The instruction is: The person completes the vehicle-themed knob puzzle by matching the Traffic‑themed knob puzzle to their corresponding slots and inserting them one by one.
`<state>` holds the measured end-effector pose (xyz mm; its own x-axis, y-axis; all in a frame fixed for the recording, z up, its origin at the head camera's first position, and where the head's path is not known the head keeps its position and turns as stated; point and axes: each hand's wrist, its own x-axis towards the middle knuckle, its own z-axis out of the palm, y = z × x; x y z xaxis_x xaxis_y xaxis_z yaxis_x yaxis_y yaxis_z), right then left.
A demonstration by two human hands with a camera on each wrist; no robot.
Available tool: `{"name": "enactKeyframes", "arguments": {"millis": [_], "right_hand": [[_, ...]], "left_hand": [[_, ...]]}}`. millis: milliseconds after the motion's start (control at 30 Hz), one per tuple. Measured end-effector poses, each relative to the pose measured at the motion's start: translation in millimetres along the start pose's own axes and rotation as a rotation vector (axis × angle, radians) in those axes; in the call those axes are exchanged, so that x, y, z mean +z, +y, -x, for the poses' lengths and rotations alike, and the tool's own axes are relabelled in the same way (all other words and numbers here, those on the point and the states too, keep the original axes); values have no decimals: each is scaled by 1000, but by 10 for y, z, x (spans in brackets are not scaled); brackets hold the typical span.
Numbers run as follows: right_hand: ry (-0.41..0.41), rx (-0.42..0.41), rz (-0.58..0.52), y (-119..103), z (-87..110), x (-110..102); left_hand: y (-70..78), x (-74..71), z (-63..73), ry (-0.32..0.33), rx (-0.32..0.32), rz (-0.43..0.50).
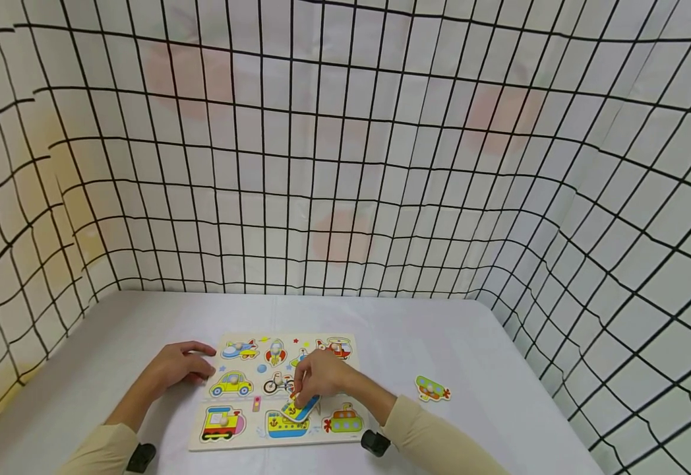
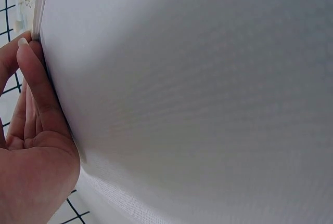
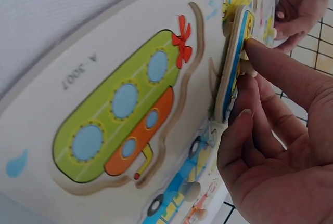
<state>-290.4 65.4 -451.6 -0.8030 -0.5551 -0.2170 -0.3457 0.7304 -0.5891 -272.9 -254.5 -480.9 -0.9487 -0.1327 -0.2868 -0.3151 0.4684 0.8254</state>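
A wooden peg puzzle board (image 1: 200,396) lies flat on the white table. My right hand (image 1: 324,377) pinches a blue and yellow ship piece (image 3: 235,73) at its knob with thumb and fingers. The piece is tilted over the printed ship recess (image 1: 286,427) at the board's lower middle, covering part of it. At the board's left edge my left hand (image 1: 175,364) rests with its fingertips touching the side, fingers loosely bent. A green submarine recess (image 3: 117,109) shows bare beside the ship's place.
A loose green submarine piece (image 1: 432,388) lies on the table right of the board. Car (image 1: 231,384), train (image 1: 222,423) and several other knobbed pieces sit in the board. Black netting (image 1: 298,198) over white cloth encloses the table's back and sides.
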Motion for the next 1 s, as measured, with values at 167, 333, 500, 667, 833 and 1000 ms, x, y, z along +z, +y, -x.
{"name": "enactKeyframes", "arguments": {"millis": [167, 333, 500, 667, 833, 1000], "right_hand": [[-17, -2, -26, 20, 4, 3], [-59, -24, -53, 9, 3, -48], [-103, -29, -132, -2, 6, -76], [-92, -13, -155, 15, 14, -49], [-63, -16, -137, 39, 20, -23], [-40, -28, -139, 26, 28, 5]], "left_hand": [[-11, 6, -5, 1, 0, 0], [-14, 12, -9, 3, 2, -3], [-13, 15, -5, 2, 4, -1], [-8, 12, 0, 4, 3, 3], [-7, 15, 2, 4, 0, 3], [-10, 13, -4, 6, 2, 3]]}}
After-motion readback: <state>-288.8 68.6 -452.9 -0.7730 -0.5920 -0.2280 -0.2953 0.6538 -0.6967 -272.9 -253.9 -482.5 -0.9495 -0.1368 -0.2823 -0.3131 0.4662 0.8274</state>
